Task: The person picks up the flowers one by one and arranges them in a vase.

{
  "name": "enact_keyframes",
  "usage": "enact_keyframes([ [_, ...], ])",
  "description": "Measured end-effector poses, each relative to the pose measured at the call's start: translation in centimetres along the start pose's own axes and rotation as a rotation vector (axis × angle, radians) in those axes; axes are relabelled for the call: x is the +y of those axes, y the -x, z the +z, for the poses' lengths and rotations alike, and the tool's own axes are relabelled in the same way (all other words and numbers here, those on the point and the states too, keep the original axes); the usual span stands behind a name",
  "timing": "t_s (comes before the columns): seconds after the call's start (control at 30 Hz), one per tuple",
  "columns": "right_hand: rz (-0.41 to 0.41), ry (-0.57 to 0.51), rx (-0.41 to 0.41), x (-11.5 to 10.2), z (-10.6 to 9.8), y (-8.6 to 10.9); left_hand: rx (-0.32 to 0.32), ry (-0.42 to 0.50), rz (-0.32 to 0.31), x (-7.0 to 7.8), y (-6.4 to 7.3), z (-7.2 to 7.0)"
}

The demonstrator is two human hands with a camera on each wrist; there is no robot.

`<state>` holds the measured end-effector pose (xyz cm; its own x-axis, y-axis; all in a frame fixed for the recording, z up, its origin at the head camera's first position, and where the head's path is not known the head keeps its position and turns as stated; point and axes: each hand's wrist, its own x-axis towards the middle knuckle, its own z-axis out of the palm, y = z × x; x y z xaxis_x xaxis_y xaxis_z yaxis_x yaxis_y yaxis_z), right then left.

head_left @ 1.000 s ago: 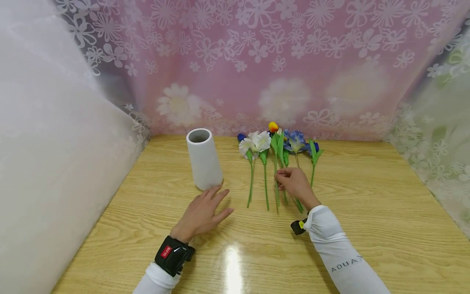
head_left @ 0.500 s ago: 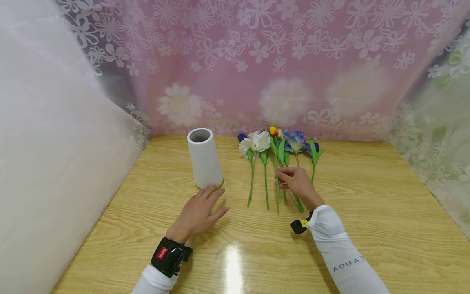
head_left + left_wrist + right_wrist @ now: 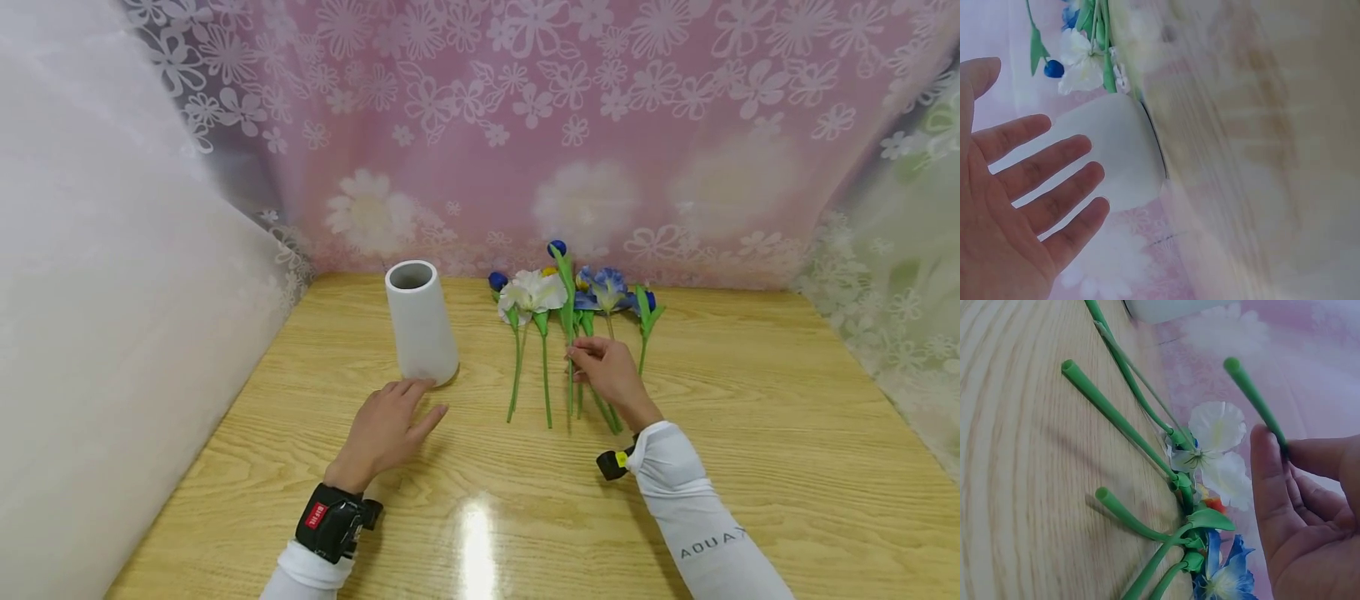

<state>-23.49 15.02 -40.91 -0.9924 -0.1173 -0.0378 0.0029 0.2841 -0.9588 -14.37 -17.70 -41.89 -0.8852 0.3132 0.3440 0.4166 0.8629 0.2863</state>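
My right hand [image 3: 611, 375] pinches the green stem of a blue tulip [image 3: 557, 248] between thumb and fingers. In the right wrist view that stem [image 3: 1254, 397] stands off the table, its cut end pointing up past the fingertips; its bloom is out of that view. Close beside it lie white flowers [image 3: 534, 292], a light-blue flower [image 3: 606, 287] and a yellow-orange tulip [image 3: 550, 271], mostly covered. My left hand [image 3: 384, 429] is spread with straight fingers, fingertips right by the foot of an upright white vase [image 3: 423, 333].
Another blue tulip [image 3: 647, 300] lies at the right end of the flower row, and a blue bud [image 3: 497, 282] shows at its left end. Behind the wooden table [image 3: 750, 417] hangs a pink floral curtain [image 3: 465, 192]. A pale sheet [image 3: 135, 292] borders the left side.
The blue tulip's bloom has risen into sight above the white flowers, in front of the yellow-orange tulip. My left hand has shifted left and slightly back toward me. The vase stays standing.
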Motion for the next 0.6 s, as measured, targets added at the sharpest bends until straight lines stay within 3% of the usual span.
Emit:
enact_keyframes([
  [0.43,-0.039,-0.010,-0.002,-0.7,0.0,0.6,-0.062,0.067,-0.106,-0.9,0.0,-0.7],
  [0.6,-0.067,-0.041,-0.002,-0.4,0.1,0.6,-0.022,0.107,-0.145,-1.4,-0.3,-1.2],
])
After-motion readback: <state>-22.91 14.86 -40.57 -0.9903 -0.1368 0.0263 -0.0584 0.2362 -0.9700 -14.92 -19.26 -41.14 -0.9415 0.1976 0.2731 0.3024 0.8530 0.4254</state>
